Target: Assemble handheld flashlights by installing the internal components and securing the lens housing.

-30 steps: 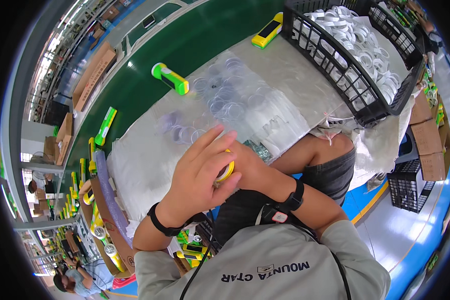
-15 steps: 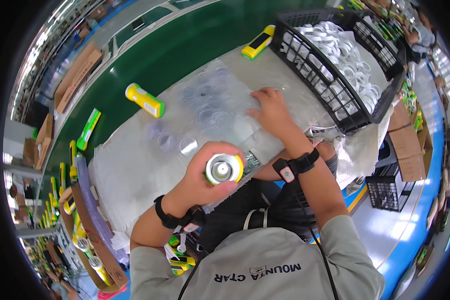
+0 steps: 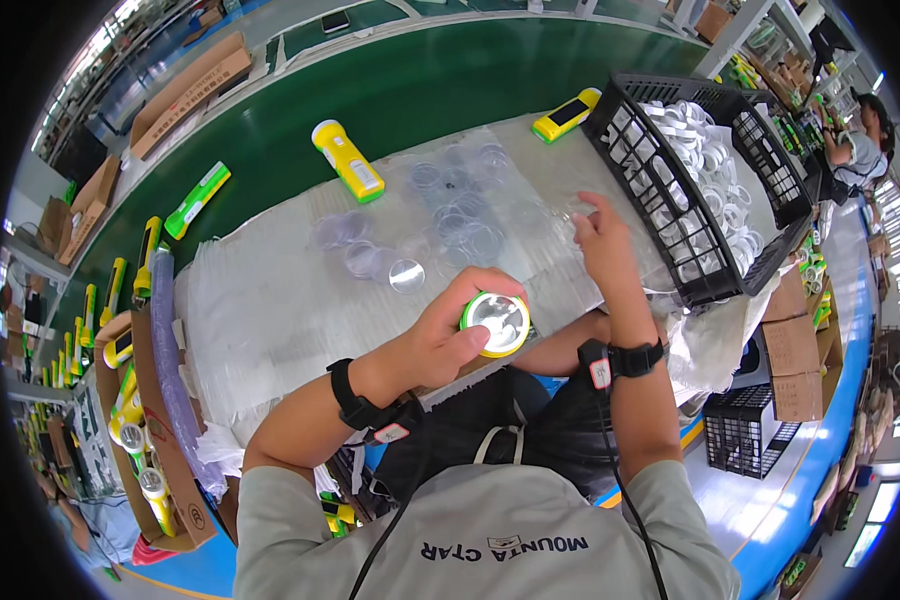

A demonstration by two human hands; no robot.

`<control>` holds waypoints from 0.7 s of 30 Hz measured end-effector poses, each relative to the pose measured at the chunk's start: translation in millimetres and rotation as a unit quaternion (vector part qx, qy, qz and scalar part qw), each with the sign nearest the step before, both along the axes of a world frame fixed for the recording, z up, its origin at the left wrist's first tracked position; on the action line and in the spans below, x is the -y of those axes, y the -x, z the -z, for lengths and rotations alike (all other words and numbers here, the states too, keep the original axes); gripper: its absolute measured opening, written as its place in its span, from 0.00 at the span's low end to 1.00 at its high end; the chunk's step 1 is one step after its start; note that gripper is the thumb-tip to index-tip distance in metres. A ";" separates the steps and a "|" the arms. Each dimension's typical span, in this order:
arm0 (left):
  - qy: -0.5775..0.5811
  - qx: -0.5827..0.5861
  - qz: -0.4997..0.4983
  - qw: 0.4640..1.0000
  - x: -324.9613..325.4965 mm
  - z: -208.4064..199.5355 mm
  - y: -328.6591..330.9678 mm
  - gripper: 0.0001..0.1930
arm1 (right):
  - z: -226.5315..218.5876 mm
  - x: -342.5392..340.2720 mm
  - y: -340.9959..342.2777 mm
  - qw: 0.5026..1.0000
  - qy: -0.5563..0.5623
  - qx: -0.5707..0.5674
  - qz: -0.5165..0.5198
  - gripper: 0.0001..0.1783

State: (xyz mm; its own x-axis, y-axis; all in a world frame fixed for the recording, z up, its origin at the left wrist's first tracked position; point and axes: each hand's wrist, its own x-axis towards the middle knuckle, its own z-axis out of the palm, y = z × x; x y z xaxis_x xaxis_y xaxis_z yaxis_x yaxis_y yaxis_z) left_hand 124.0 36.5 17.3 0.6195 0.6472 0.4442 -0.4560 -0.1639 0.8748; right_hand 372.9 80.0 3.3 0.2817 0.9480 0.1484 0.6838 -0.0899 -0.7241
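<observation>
My left hand [image 3: 448, 335] is wrapped round a yellow-and-green flashlight [image 3: 497, 322] whose round, shiny front faces up. The thumb lies over the edge of that front, and the rest of the body is hidden below. My right hand [image 3: 606, 245] is above the covered table beside the black crate, index finger stretched and thumb apart, with nothing plainly visible between them. Clear round discs [image 3: 470, 225] are spread in front of my hands. A smaller group of discs [image 3: 363, 257] lies to their left, next to a single shiny disc [image 3: 407, 275].
White rings fill the black plastic crate [image 3: 670, 195] at right. Yellow flashlights [image 3: 348, 162] [image 3: 567, 115] and a green one [image 3: 198, 199] lie on the green surface and table edge. A cardboard box [image 3: 170, 440] of flashlights stands left. Another person [image 3: 860, 150] is far right.
My right hand has moved toward the crate, its fingers less spread. My left hand has tilted the flashlight, and its thumb now rests over the front. The whole view has shifted.
</observation>
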 end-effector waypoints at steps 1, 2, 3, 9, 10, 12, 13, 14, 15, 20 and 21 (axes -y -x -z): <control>-0.018 -0.008 0.002 1.000 -0.2 -1.2 1.3 0.25 | -14.1 8.6 8.2 1.000 0.000 0.000 -0.003 0.19; -0.036 -0.016 0.004 0.999 -0.5 -1.5 2.3 0.24 | -30.4 20.1 17.0 0.996 -0.067 -0.064 -0.002 0.18; -0.035 -0.015 0.004 0.999 0.0 -0.4 3.0 0.24 | -45.4 34.3 25.3 0.983 -0.133 -0.127 0.002 0.16; -0.016 -0.057 -0.022 0.998 5.0 -3.5 5.1 0.31 | -66.3 87.0 60.7 0.862 -0.360 0.226 -0.276 0.13; 0.014 -0.047 -0.019 0.999 7.3 -2.5 5.0 0.33 | -61.9 86.8 61.8 0.835 -0.374 0.232 -0.330 0.15; 0.044 -0.038 -0.020 0.998 9.6 -2.4 6.0 0.35 | -64.4 89.3 60.9 0.842 -0.352 0.211 -0.351 0.20; 0.049 -0.046 -0.018 0.998 10.2 -3.9 6.9 0.36 | -65.2 89.9 61.1 0.846 -0.330 0.189 -0.373 0.24; 0.054 -0.054 -0.016 0.997 10.3 -4.5 7.7 0.38 | -64.8 90.3 62.2 0.845 -0.331 0.187 -0.376 0.24; 0.055 -0.054 -0.016 0.997 9.5 -2.5 7.7 0.38 | -64.7 92.8 63.8 0.851 -0.316 0.157 -0.390 0.28; -0.033 0.014 -0.004 0.999 2.5 14.2 1.2 0.39 | -60.5 99.4 76.3 0.860 -0.305 0.073 -0.403 0.38; -0.036 0.018 0.009 0.999 -0.3 13.2 -2.4 0.39 | -61.4 98.1 72.0 0.864 -0.287 0.066 -0.409 0.41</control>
